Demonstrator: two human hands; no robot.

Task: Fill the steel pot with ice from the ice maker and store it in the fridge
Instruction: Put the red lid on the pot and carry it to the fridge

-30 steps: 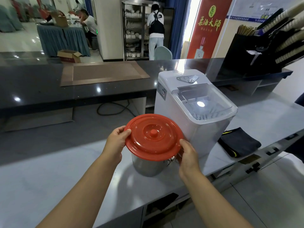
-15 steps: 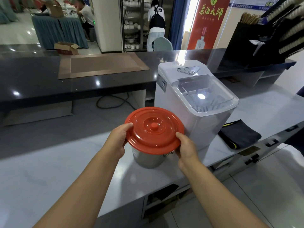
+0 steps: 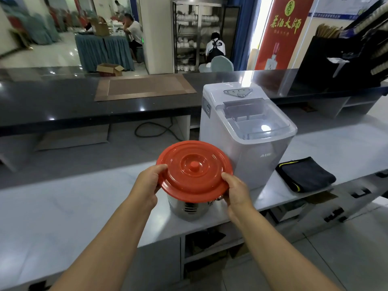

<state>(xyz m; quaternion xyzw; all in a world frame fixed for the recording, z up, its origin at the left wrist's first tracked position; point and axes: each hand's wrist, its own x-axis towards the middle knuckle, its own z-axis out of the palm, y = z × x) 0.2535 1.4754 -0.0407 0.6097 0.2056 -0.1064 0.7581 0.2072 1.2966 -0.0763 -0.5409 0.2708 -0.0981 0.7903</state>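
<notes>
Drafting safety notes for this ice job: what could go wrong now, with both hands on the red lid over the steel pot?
1. The steel pot stands near the counter front edge, and the left hand and right hand grip only the red lid; a sticking lid might drag or tip it.
2. The lid's far rim is close to the ice maker, so swinging it rightward could bump that.

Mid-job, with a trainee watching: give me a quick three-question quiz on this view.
1. True or false: the ice maker has its clear cover raised.
2. Fill in: the black cloth lies on the ice maker's ___ side.
3. The left hand and right hand both grip: A) the lid B) the cloth C) a scoop.
Key: 1 false; 2 right; 3 A.
</notes>
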